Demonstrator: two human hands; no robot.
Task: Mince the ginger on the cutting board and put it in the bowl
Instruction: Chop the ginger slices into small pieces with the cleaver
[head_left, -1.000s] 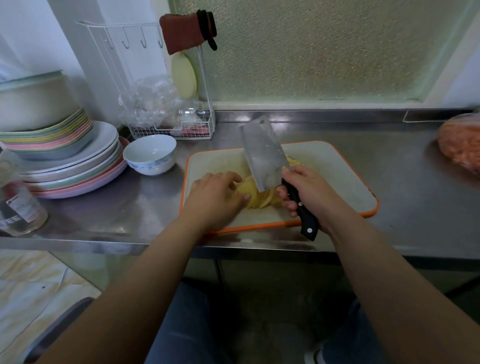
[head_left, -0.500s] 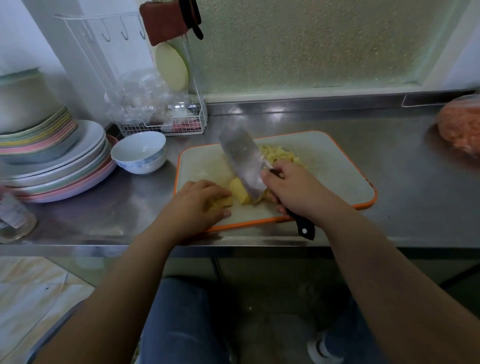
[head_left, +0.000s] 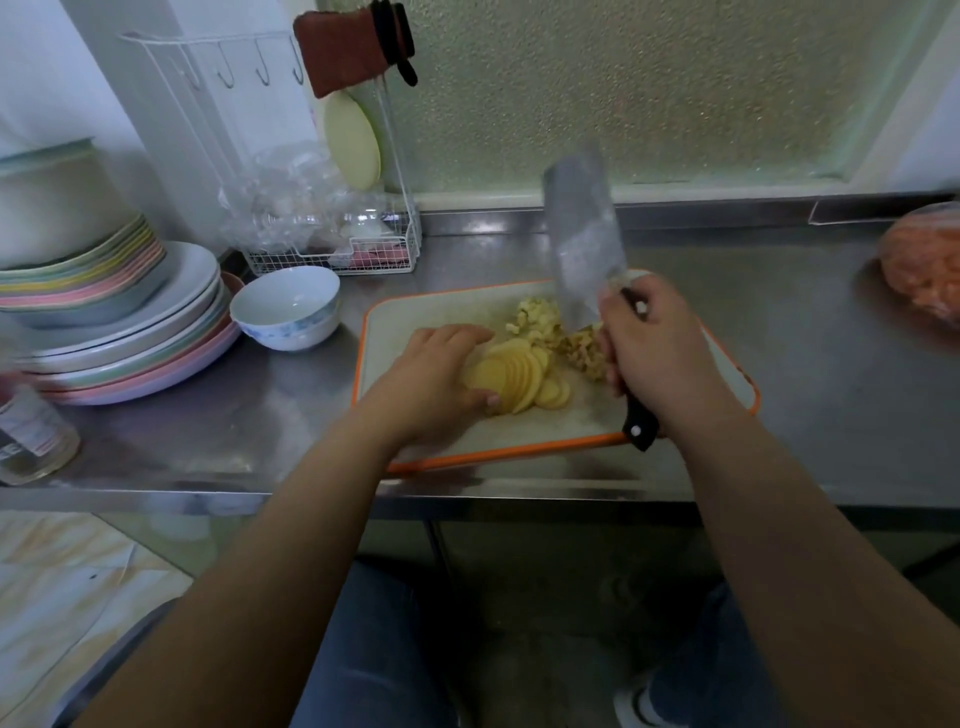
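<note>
A fan of thin yellow ginger slices (head_left: 519, 379) lies on the white, orange-rimmed cutting board (head_left: 722, 374). Behind them sits a small heap of minced ginger (head_left: 550, 325). My left hand (head_left: 431, 379) rests flat on the board, fingertips and thumb against the left side of the slices. My right hand (head_left: 654, 348) grips the black handle of a cleaver (head_left: 582, 249), whose blade is raised and tilted up over the minced heap. A white bowl (head_left: 285, 306) with a blue pattern stands empty on the steel counter, left of the board.
Stacked plates (head_left: 119, 332) fill the counter's left. A wire rack (head_left: 332, 249) with plastic wrap stands behind the bowl. A glass jar (head_left: 31, 436) sits at the front left. A bag of orange food (head_left: 924, 270) lies far right.
The cleaver has lifted from the ginger and now points up, blade raised. The ginger slices now lie fanned out in plain sight beside my left hand.
</note>
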